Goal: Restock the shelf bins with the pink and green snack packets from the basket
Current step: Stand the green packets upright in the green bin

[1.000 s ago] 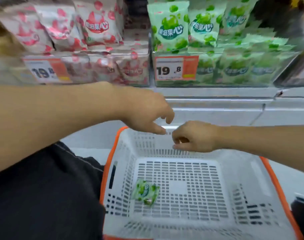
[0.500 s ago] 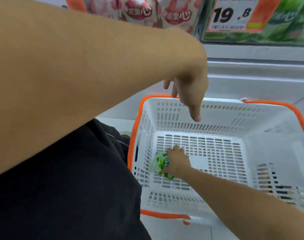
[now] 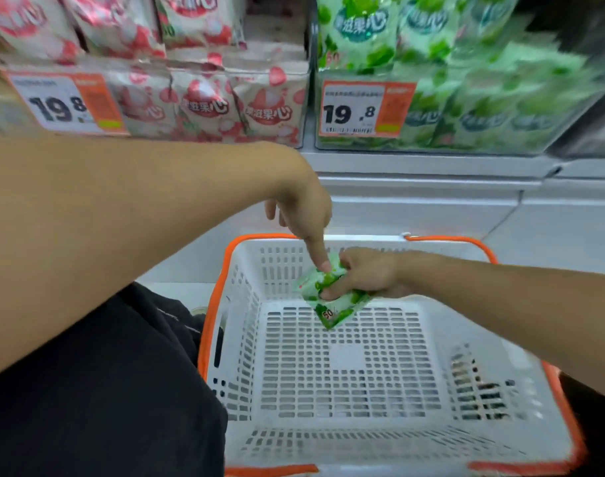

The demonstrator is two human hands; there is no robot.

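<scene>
My right hand (image 3: 364,275) grips a small green snack packet (image 3: 328,297) and holds it above the far side of the white basket (image 3: 346,438) with the orange rim. My left hand (image 3: 303,215) hangs over the basket's far edge, its forefinger pointing down and touching the top of the packet. The basket floor shows no other packets. On the shelf behind, the left clear bin (image 3: 204,108) holds pink packets and the right clear bin (image 3: 466,108) holds green packets.
Price tags reading 19.8 hang on the front of the pink bin (image 3: 65,103) and of the green bin (image 3: 364,110). A grey shelf ledge (image 3: 432,187) runs below the bins. My dark-clothed leg (image 3: 105,390) lies left of the basket.
My right hand has lifted the green packet off the basket floor up toward the far side. My left forefinger now touches the packet. The view has tilted up to the bins.
</scene>
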